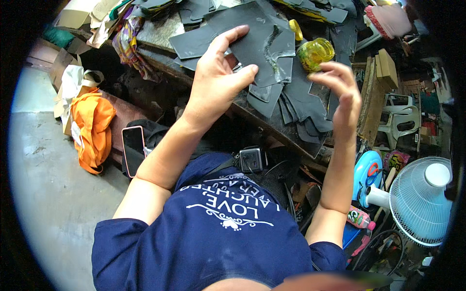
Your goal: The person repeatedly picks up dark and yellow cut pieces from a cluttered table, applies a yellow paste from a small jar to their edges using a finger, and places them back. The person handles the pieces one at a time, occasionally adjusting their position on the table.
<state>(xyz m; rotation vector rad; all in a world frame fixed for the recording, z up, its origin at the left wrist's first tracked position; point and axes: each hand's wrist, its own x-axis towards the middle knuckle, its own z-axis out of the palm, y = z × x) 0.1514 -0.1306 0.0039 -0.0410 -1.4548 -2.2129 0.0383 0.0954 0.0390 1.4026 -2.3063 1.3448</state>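
My left hand (218,72) is over a pile of flat black cut sheets (208,36) on the bench. Its thumb and index finger are spread wide, its other fingers partly hidden. Beside it, the top black piece (257,43) carries a streaky, shiny mark along its right part. To the right my right hand (342,89) is raised, fingers bent and a little blurred, with nothing visible in them. Its fingertips are close to a glass jar with yellow contents (315,54); whether they touch it I cannot tell. A yellow lid (295,30) is just left of the jar.
More black pieces (303,104) overlap toward the bench's near edge. A phone (133,148) and an orange bag (92,128) are at left. On the right are a white fan (420,201), a pink bottle (359,218) and white plastic chairs (400,119).
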